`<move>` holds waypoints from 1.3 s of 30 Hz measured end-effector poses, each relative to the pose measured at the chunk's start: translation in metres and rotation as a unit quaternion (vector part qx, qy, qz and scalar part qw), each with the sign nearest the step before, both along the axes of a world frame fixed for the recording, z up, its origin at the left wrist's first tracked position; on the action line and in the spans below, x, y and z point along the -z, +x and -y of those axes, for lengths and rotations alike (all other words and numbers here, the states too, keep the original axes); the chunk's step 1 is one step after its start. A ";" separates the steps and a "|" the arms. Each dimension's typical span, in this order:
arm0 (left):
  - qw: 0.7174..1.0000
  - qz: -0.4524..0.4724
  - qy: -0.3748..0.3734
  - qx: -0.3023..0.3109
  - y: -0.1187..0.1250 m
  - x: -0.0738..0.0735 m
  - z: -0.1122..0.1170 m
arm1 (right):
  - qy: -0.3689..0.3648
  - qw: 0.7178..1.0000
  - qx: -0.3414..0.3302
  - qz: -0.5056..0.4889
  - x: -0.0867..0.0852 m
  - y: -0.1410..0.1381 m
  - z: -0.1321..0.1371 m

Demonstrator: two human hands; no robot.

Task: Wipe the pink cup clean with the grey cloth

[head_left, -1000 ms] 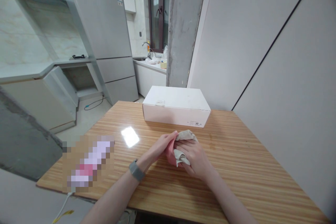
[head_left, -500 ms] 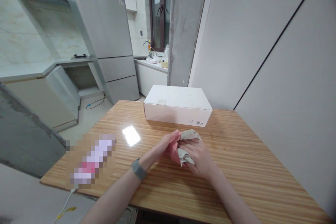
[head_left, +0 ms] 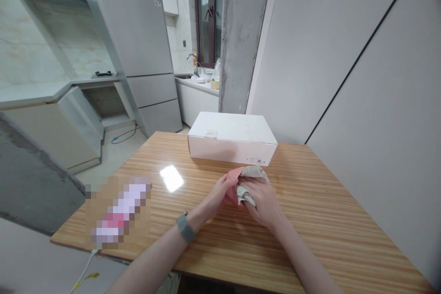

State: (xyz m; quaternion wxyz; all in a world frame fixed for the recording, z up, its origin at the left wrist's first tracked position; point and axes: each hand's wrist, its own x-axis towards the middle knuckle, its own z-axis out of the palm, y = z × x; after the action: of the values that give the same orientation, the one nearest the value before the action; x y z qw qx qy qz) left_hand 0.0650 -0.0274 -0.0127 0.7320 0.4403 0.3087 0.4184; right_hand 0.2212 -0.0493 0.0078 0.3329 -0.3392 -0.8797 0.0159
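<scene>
Hands: left hand (head_left: 217, 195) and right hand (head_left: 262, 203) were together, clamped on bunched fabric | Fabric: pink cloth (head_left: 233, 185) and beige cloth (head_left: 248, 188) were still crumpled, not laid flat, over table (head_left: 320, 220), at 6 o'clock from white box (head_left: 231, 140) | Box: shut, untouched

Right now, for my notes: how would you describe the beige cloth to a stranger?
On the wooden table, near the white box, the right hand clasps a crumpled beige cloth. Pink fabric in the left hand sets it apart.
</scene>
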 end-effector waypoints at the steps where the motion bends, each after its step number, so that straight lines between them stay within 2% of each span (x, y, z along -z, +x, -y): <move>1: 1.000 0.007 -0.008 0.009 -0.001 -0.001 0.000 | -0.003 1.000 -0.011 -0.001 0.000 0.000 0.001; 5: 0.999 -0.029 -0.031 0.014 -0.010 -0.008 -0.004 | -0.018 0.998 -0.061 0.010 0.000 -0.002 0.005; 8: 0.998 -0.066 -0.003 -0.012 -0.013 -0.010 -0.007 | -0.017 0.997 -0.072 0.018 0.002 -0.006 0.005; 11: 0.998 -0.051 0.004 -0.030 -0.011 -0.005 -0.006 | -0.009 0.998 -0.055 0.012 0.001 -0.006 0.004; 16: 0.998 0.005 0.001 -0.068 0.001 0.009 -0.001 | 0.022 1.000 0.016 0.000 -0.002 0.002 -0.001; 18: 0.998 0.028 -0.006 -0.058 0.002 0.010 0.000 | 0.024 1.000 0.013 0.003 -0.002 0.005 -0.001; 21: 0.998 0.050 -0.025 -0.003 -0.002 0.004 -0.001 | 0.015 1.000 -0.023 0.003 -0.002 0.006 0.001; 24: 0.999 0.031 -0.026 0.031 -0.011 -0.002 -0.005 | 0.006 0.998 -0.055 0.011 -0.001 0.001 0.005; 27: 1.000 -0.031 0.006 0.001 -0.017 -0.003 -0.009 | 0.001 0.997 -0.073 0.023 -0.001 -0.005 0.007; 30: 0.998 -0.052 0.014 -0.034 -0.015 0.002 -0.010 | -0.001 0.998 -0.066 0.018 -0.003 -0.005 0.006; 35: 0.996 -0.016 0.019 -0.081 -0.002 0.007 -0.002 | 0.003 1.000 -0.013 -0.007 -0.006 0.004 0.003; 39: 0.998 0.022 0.012 -0.059 -0.001 0.005 0.002 | 0.033 0.999 -0.008 0.004 -0.004 0.008 0.003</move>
State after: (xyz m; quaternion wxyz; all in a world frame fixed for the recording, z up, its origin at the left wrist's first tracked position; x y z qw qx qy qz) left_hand 0.0643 -0.0291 -0.0182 0.7070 0.4210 0.3132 0.4742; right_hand 0.2292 -0.0520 0.0119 0.3404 -0.3207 -0.8838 -0.0111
